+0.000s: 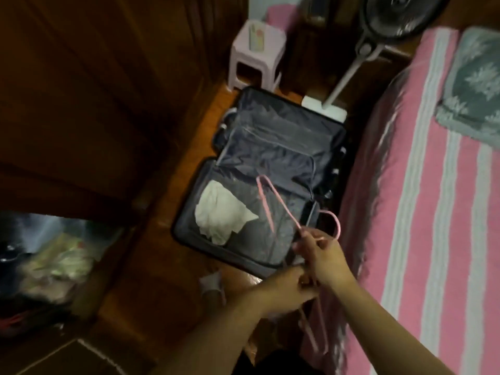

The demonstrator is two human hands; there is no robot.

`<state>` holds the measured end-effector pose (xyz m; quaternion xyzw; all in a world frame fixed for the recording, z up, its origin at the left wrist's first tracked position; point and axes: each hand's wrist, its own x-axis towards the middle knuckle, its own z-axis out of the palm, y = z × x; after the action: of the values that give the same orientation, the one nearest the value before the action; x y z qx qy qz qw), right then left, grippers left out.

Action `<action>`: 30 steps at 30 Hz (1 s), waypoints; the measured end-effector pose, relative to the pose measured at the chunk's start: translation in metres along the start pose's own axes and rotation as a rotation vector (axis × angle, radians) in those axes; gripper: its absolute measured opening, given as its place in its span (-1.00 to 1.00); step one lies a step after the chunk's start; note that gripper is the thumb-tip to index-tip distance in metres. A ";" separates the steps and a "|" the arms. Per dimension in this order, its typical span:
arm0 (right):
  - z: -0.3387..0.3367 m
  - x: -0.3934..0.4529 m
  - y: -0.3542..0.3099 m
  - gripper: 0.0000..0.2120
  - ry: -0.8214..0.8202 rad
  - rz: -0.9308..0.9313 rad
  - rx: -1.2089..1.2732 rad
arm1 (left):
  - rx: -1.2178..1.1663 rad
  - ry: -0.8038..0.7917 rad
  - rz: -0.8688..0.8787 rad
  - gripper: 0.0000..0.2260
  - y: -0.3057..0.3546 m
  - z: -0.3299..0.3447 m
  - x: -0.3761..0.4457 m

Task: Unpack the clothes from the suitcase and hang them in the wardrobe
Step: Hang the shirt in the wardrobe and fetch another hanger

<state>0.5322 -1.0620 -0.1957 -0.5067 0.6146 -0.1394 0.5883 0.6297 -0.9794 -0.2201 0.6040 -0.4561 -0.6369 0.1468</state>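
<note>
The suitcase (270, 185) lies open on the wooden floor (173, 266), in the middle of my view, between a dark wooden wardrobe (81, 104) on the left and a bed (422, 212) on the right. Going left to right: low at the far left, an opening in the wardrobe shows a blurred heap of fabric (54, 263); I cannot tell the pieces apart. Next comes the suitcase's near half, with one crumpled white garment (221, 212) lying in its left part. The far half is lined in dark grey and looks flat. Beyond the suitcase stand a pale pink plastic stool (257, 58) and, to its right, a standing fan (378, 31) on a white base.

Over the near right corner of the suitcase, my hands meet on pink hangers (266, 204). My left hand (286, 290) has its fingers curled round the hangers low down. My right hand (323, 259), just above and touching it, pinches the hangers near the hook, which curves out to the right. How many hangers are in my grip I cannot tell.

At the right, the bed has a pink sheet with pale stripes, and a grey patterned pillow (476, 85) lies at its far end.
</note>
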 end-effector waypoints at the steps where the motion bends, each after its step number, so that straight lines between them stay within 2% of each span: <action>1: -0.001 0.019 0.026 -0.86 0.040 0.043 0.029 | 0.083 -0.067 -0.024 -0.67 -0.029 -0.003 0.023; 3: 0.006 0.060 0.079 -0.84 0.096 0.082 0.013 | 0.167 -0.088 -0.161 -0.71 -0.095 -0.018 0.065; 6: 0.034 0.120 0.150 -0.81 0.150 0.142 -0.026 | 0.339 0.041 -0.411 -0.80 -0.211 -0.053 0.115; 8: 0.060 0.161 0.190 -0.78 0.192 0.164 -0.042 | 0.436 0.035 -0.487 -0.89 -0.280 -0.078 0.151; 10: 0.089 0.196 0.223 -0.81 0.216 0.189 0.050 | 0.481 0.065 -0.549 -0.87 -0.335 -0.104 0.190; 13: 0.125 0.243 0.270 -0.81 0.239 0.151 0.073 | 0.335 0.228 -0.636 -0.74 -0.405 -0.128 0.254; 16: 0.149 0.277 0.302 -0.81 0.252 0.101 0.061 | 0.170 0.356 -0.656 -0.57 -0.455 -0.125 0.308; 19: 0.163 0.295 0.318 -0.83 0.252 0.115 0.048 | 0.082 0.504 -0.666 -0.49 -0.482 -0.109 0.343; 23: 0.167 0.296 0.315 -0.83 0.245 0.170 0.046 | -0.096 0.670 -0.687 -0.68 -0.483 -0.102 0.344; 26: 0.158 0.281 0.291 -0.82 0.253 0.217 0.069 | -0.243 0.698 -0.670 -0.74 -0.452 -0.110 0.313; 30: 0.138 0.242 0.232 -0.80 0.224 0.223 0.109 | -0.260 0.737 -0.561 -0.83 -0.361 -0.135 0.240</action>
<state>0.5945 -1.0900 -0.5512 -0.3838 0.7204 -0.1621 0.5545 0.8282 -1.0152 -0.6270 0.8660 -0.1097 -0.4470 0.1955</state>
